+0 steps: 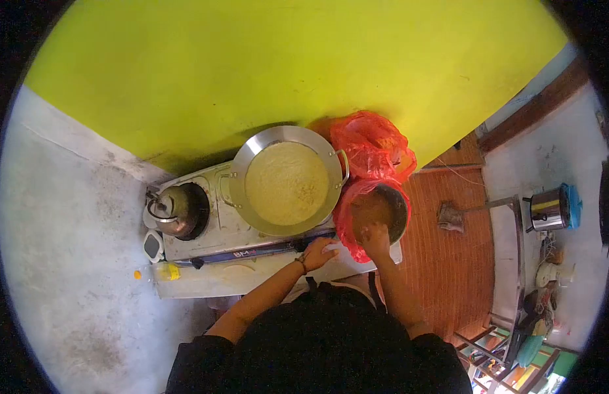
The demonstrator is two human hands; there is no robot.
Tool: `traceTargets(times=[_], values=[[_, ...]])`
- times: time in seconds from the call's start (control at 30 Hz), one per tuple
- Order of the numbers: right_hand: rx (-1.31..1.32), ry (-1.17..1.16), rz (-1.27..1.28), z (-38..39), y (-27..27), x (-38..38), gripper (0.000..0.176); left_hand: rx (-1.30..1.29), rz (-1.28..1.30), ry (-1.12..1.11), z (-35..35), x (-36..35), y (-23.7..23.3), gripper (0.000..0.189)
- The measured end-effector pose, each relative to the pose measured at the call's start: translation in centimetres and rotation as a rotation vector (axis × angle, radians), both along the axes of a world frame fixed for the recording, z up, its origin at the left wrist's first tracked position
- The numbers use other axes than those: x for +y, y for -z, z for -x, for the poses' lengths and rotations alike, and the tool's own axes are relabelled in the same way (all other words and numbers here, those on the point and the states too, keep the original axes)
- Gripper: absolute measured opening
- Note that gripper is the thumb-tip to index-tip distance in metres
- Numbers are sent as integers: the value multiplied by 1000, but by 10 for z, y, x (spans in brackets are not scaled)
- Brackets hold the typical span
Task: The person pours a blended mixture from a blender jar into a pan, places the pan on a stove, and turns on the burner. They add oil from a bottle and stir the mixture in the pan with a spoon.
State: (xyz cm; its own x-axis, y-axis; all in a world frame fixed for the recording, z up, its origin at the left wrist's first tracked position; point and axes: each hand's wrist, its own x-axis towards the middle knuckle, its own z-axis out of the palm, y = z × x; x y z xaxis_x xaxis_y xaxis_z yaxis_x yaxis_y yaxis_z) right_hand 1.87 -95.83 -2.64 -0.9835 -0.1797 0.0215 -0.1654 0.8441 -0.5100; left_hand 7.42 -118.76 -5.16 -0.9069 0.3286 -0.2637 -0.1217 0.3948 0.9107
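Observation:
My left hand point(319, 253) rests on the front edge of the gas stove point(219, 230), near its knobs, fingers spread flat. My right hand point(376, 238) reaches down into a metal pot point(397, 209) lined with a red plastic bag point(347, 217); what its fingers hold inside is hidden. A wide steel pan point(252, 154) filled with pale yellow liquid sits on the right burner, just behind both hands.
A metal kettle point(173, 210) stands on the left burner. A crumpled red bag point(370, 148) lies against the yellow-green wall. A small bottle point(161, 272) lies on the counter's left end. A steel cooker point(548, 209) sits on a stand to the right.

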Motion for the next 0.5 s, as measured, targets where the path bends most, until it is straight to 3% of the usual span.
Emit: traceTargets(times=[0.03, 0.13, 0.23, 0.33, 0.5], values=[[30, 23, -16, 7, -2, 3, 24, 101, 65, 52, 8, 8, -13, 42], [12, 18, -126, 38, 0, 20, 28, 92, 113, 1, 25, 33, -18, 50], [112, 69, -62, 76, 5, 37, 34, -58, 187, -41, 35, 52, -26, 59], [-26, 89, -196, 100, 1, 46, 45, -36, 341, 14, 42, 66, -17, 65], [-63, -51, -90, 126, 18, 61, 51, -76, 466, 75, 52, 77, -4, 76]])
